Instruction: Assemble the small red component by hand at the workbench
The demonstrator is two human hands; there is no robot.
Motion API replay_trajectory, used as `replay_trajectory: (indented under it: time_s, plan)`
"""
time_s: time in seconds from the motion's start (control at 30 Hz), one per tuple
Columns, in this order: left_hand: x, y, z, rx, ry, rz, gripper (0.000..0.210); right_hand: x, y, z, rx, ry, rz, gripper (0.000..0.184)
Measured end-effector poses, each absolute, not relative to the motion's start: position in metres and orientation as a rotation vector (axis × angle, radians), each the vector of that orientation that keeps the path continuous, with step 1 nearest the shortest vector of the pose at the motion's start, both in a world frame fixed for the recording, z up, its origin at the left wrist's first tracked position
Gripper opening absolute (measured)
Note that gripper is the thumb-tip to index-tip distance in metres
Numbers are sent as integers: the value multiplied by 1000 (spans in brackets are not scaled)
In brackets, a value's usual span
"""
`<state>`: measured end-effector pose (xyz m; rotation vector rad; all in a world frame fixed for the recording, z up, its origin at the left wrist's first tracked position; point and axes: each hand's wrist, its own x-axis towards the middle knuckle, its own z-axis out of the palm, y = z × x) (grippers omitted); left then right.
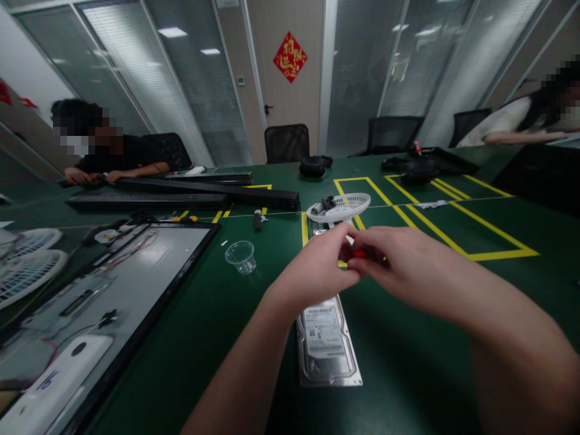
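My left hand (316,266) and my right hand (403,260) meet in front of me, fingertips close together, above a hard disk drive (325,338). The drive lies label up on the green table, its far part hidden behind my left hand. Between the fingers of my right hand shows a small red thing (360,254), mostly covered, its kind unclear. My left fingers are curled in a pinch beside it; what they hold is hidden. Just beyond my hands sits a white basket-like tray (357,207) with small dark parts in it.
A clear plastic cup (241,257) stands left of my hands. An opened flat panel (149,254) and a white device (58,383) lie further left. Long black bars (217,190) lie at the back left near a person (118,145). Another person (516,121) sits far right.
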<state>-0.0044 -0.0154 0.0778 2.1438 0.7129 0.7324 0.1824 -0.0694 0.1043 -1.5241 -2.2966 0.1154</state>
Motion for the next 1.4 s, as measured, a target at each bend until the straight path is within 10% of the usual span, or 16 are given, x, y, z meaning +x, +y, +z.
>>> replay_trajectory:
  time_s: [0.3, 0.5, 1.4]
  plan:
    - [-5, -17, 79, 2145, 740, 724, 34, 183, -69, 105, -1375, -2338, 129, 39]
    - [-4, -15, 78, 2130, 705, 729, 34, 183, -68, 102, -1517, -2304, 118, 18]
    - [-5, -16, 79, 2163, 717, 740, 30, 181, -69, 104, -1391, -2335, 111, 28]
